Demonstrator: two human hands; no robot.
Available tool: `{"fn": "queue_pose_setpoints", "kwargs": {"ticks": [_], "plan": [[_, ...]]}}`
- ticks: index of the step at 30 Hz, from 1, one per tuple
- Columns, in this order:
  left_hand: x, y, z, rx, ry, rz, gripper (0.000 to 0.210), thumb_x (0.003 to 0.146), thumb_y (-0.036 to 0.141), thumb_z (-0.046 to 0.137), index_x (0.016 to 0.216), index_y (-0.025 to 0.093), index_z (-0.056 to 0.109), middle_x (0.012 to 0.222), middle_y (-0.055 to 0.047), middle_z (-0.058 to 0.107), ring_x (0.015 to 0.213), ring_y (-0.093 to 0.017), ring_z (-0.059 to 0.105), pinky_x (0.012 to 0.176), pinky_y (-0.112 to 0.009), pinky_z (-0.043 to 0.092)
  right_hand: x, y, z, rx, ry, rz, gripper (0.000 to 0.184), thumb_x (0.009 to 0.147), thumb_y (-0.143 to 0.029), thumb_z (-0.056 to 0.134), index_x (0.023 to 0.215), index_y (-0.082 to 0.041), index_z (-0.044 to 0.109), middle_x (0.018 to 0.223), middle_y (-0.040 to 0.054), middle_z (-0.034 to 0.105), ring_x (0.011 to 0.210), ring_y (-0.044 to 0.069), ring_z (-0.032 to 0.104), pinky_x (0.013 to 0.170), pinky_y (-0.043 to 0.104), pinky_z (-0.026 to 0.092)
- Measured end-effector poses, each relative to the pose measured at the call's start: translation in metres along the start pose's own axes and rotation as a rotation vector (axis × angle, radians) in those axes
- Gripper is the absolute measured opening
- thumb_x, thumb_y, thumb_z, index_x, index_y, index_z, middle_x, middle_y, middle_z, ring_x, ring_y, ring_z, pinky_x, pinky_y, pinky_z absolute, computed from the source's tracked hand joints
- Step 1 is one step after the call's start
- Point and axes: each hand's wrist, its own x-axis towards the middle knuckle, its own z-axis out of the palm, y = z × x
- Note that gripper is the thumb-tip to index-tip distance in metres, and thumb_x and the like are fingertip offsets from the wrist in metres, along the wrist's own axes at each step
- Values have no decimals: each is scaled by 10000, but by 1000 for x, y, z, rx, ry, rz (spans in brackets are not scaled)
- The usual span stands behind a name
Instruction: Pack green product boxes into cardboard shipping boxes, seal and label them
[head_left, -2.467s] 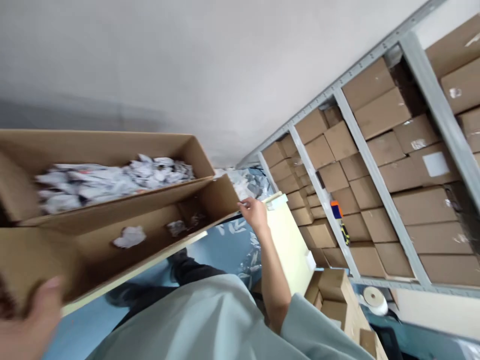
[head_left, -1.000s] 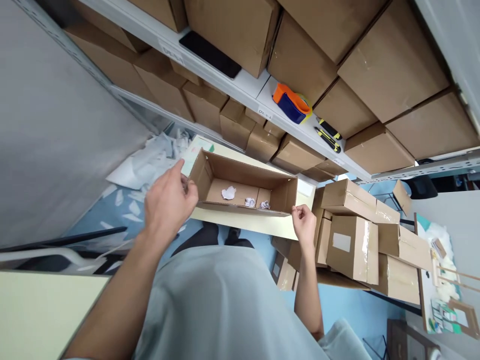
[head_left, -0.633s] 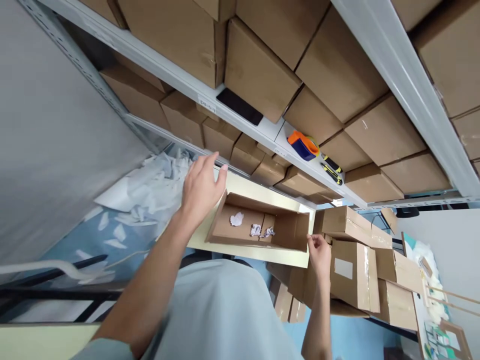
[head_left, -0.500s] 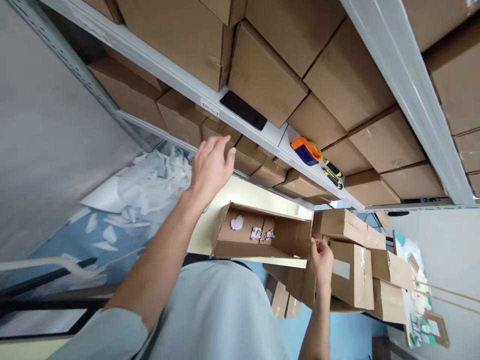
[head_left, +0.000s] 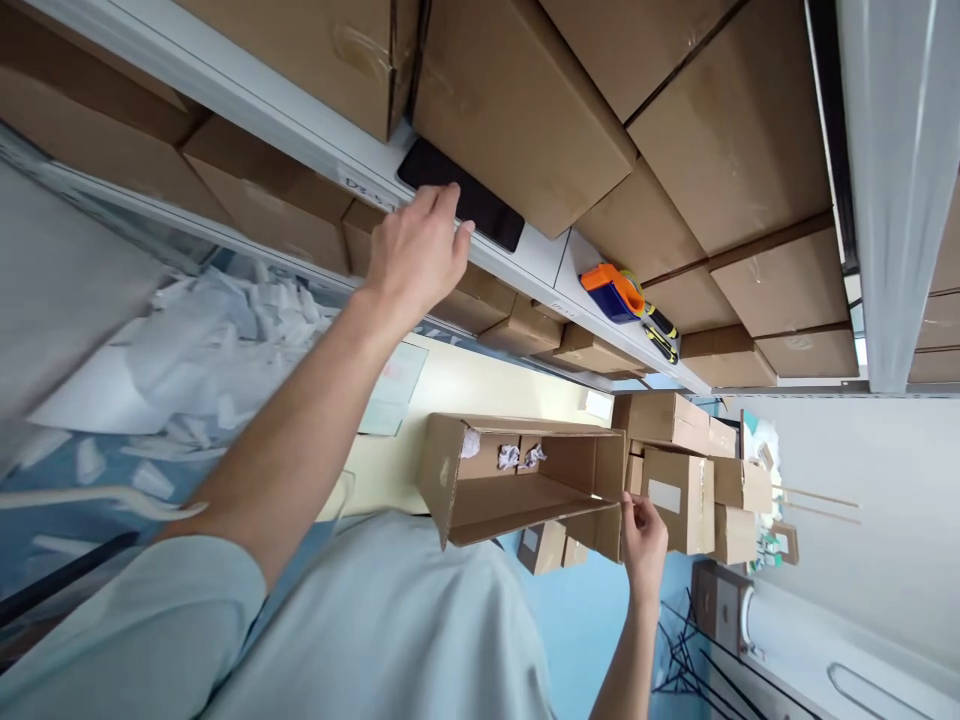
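White paper scraps (head_left: 225, 345), heaped. Left hand (head_left: 420, 245): thumb and fingers apart, over a flat black slab (head_left: 484, 207) on the shelf (head_left: 546, 256); contact unclear. Open carton (head_left: 437, 465): tilted, at the near edge of the cream table (head_left: 480, 380); three crumpled paper wads (head_left: 508, 457) inside. Tape dispenser (head_left: 611, 295): orange and blue, shelved. Right hand (head_left: 645, 535): fingertips pinching the carton's right-hand corner.

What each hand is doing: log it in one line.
left hand: over black slab on shelf, contact unclear | right hand: pinching corner of open box | box: crumpled paper inside
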Motion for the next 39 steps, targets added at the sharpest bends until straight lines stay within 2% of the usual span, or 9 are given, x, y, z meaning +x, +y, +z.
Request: {"fn": "queue_pose_setpoints", "kwargs": {"ticks": [9, 12, 17, 21, 25, 29, 33, 36, 39], "plan": [[-34, -30, 6, -89, 124, -53, 544, 1166, 323, 434, 1650, 99, 540, 1729, -173, 531, 1518, -253, 607, 1247, -390, 458, -10, -20, -7, 7, 26, -1, 757, 931, -917, 614, 870, -182, 784, 651, 38, 663, 616, 216, 588, 598, 306, 455], [-77, -68, 31, -56, 121, -167, 561, 1133, 327, 482, 1628, 66, 530, 1659, -219, 571, 1535, -297, 567, 1294, -447, 411, -10, -17, -6, 5, 11, -16, 727, 950, -891, 625, 890, -185, 787, 665, 33, 675, 620, 212, 596, 609, 307, 460], [-172, -129, 92, 65, -123, -438, 1013, 1004, 543, 687, 1715, -58, 288, 1780, -390, 332, 1621, -510, 404, 1311, -622, 351, -3, -9, -8, 1, -6, -35, 733, 954, -892, 619, 906, -180, 788, 662, 30, 667, 609, 206, 587, 601, 305, 464], [-224, -146, 129, 118, -201, -555, 1073, 916, 537, 764, 1693, -37, 296, 1701, -426, 421, 1561, -539, 472, 1253, -647, 417, 7, -6, -11, -7, -40, -66, 746, 950, -900, 604, 906, -178, 788, 645, 33, 662, 610, 212, 604, 599, 304, 474], [-239, -144, 146, 135, -171, -616, 1019, 864, 548, 777, 1635, 6, 389, 1605, -425, 526, 1480, -539, 540, 1151, -654, 501, 20, -5, -16, 20, -51, -121, 733, 962, -880, 591, 924, -176, 792, 678, 46, 693, 627, 214, 612, 611, 304, 479], [-238, -140, 137, 136, -155, -676, 901, 847, 532, 730, 1524, -23, 516, 1490, -396, 628, 1313, -485, 669, 1040, -584, 548, 36, 0, -24, 81, -63, -185, 674, 989, -821, 606, 948, -176, 794, 749, 70, 745, 667, 229, 638, 650, 320, 490], [-239, -128, 100, 124, -175, -688, 832, 817, 602, 730, 1387, -1, 663, 1260, -271, 780, 1147, -411, 750, 948, -492, 568, 56, 12, -28, 167, -98, -227, 618, 1006, -772, 617, 971, -181, 794, 791, 74, 757, 682, 226, 631, 659, 325, 493], [-244, -97, 62, 127, -50, -665, 790, 788, 642, 751, 1380, 121, 712, 1153, -160, 836, 1076, -374, 761, 902, -456, 588, 71, 18, -26, 229, -150, -278, 577, 1012, -740, 627, 972, -187, 789, 803, 67, 757, 702, 220, 643, 670, 318, 496], [-251, -44, 20, 132, 92, -535, 779, 781, 658, 771, 1408, 197, 716, 1249, -122, 842, 1077, -354, 757, 923, -441, 614, 83, 16, -25, 282, -213, -356, 533, 1029, -702, 623, 968, -198, 782, 810, 57, 753, 743, 220, 668, 696, 316, 514]]}}
